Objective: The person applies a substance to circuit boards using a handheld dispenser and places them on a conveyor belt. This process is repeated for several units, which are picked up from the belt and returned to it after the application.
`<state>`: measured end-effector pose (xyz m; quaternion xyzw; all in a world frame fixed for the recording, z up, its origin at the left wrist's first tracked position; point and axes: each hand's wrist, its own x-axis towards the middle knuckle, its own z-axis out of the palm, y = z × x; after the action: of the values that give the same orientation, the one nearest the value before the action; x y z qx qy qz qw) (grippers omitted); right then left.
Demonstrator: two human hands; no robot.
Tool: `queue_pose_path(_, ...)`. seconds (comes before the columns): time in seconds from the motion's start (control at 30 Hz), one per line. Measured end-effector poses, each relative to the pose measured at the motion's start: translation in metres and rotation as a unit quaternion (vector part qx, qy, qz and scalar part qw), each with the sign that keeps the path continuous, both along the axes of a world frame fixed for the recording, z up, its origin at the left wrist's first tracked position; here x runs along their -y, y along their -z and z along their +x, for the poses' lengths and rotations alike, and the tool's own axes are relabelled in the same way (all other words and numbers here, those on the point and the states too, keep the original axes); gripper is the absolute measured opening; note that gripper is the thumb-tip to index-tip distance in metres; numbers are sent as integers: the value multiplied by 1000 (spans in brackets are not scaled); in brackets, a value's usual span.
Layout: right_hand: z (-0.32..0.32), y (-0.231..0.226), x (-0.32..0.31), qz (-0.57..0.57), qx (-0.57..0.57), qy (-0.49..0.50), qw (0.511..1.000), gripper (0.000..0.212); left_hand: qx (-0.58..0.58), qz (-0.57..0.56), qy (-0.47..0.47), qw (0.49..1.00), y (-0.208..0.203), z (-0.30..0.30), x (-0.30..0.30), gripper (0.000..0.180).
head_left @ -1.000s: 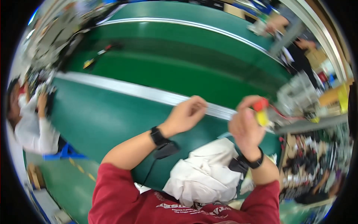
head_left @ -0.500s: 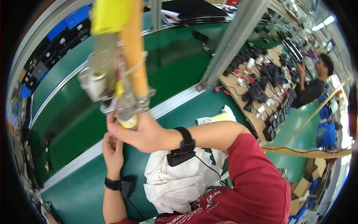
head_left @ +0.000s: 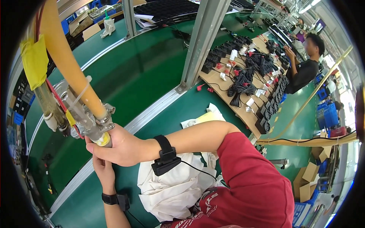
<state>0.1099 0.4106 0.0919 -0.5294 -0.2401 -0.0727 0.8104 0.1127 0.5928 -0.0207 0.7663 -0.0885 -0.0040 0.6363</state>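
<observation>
over the green belt (head_left: pixel 152 72), right hand (head_left: pixel 119 146) fingers still gripping hanging tool (head_left: pixel 89 123), left hand (head_left: pixel 102 170) now directly beneath, grip unclear

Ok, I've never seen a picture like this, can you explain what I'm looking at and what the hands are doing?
This is one wide fisheye view from a camera on a person's head, looking down, so straight edges bend. No machine: just two bare hands. The right hand, on the red-sleeved arm, grips the metal end of a hanging tool on a thick yellow hose. The left hand sits just beneath it, touching. Below runs a green conveyor belt, with a crumpled white cloth near the person. Bundled black cables lie on a tan board at right, where another person works.
</observation>
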Motion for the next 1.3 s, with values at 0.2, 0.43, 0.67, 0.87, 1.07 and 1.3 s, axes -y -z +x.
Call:
queue_pose_path(0.2,1,0,1,2,18,13,1000,8,-16,-10,11,1000,1,1,-3,35)
queue_pose_path(0.43,0,-3,0,0,27,23,999,8,-20,-15,18,1000,0,0,-5,35)
queue_pose_path(0.67,0,-4,1,-1,11,8,1000,8,-16,-14,11,1000,3,-1,-5,35)
queue_pose_path(0.87,0,-2,-1,7,26,25,999,7,-20,-9,11,1000,-1,-1,-3,35)
queue_pose_path(1.07,0,-1,-3,7,13,12,1000,8,-15,-6,7,1000,-1,-2,-4,32)
queue_pose_path(1.3,0,1,-3,9,9,18,1000,8,-29,-19,23,999,0,-2,-5,36)
